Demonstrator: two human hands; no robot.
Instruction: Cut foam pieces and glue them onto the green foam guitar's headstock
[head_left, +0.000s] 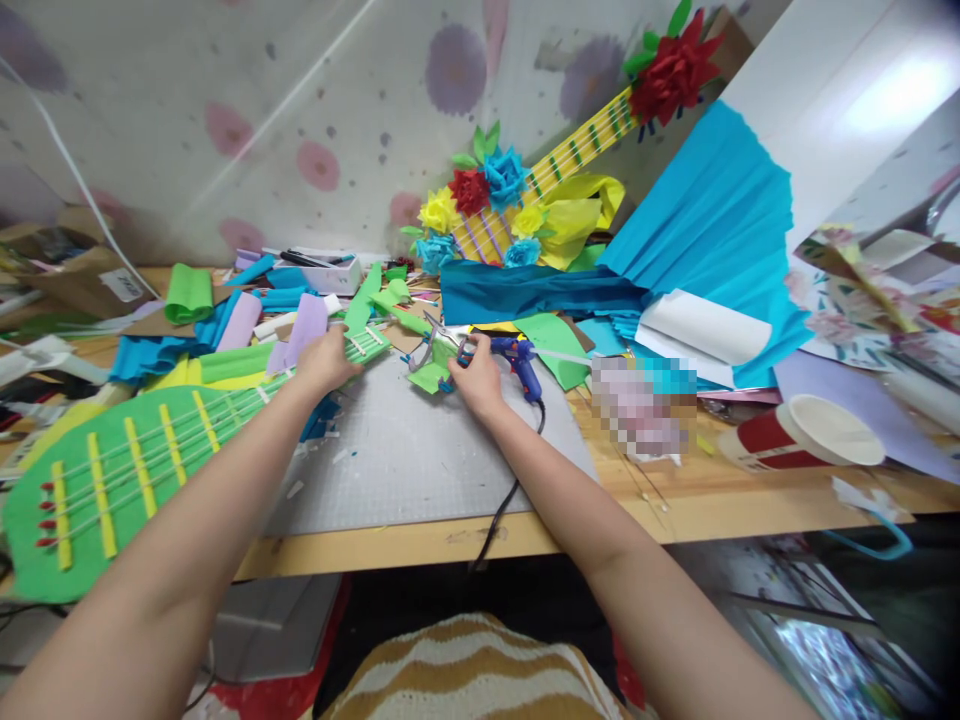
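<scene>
A green paper guitar (150,450) with yellow strips and pale strings lies at the left, its neck pointing toward the middle. My left hand (328,362) is closed around the neck near the headstock (367,345). Over the grey cutting mat (420,450), my right hand (477,377) has its fingers closed at grey loop handles that look like scissors (433,340). Pieces of green paper (429,378) lie beside and under them. Just right of this hand is a blue glue gun (525,365), its black cord running off the table's front edge.
Behind stands a yellow paper guitar (577,150) with paper flowers. Blue crepe paper (712,230) and a white roll (705,328) sit at the back right, a paper cup (802,435) near the right edge. Paper scraps and a pen box (322,272) fill the back left.
</scene>
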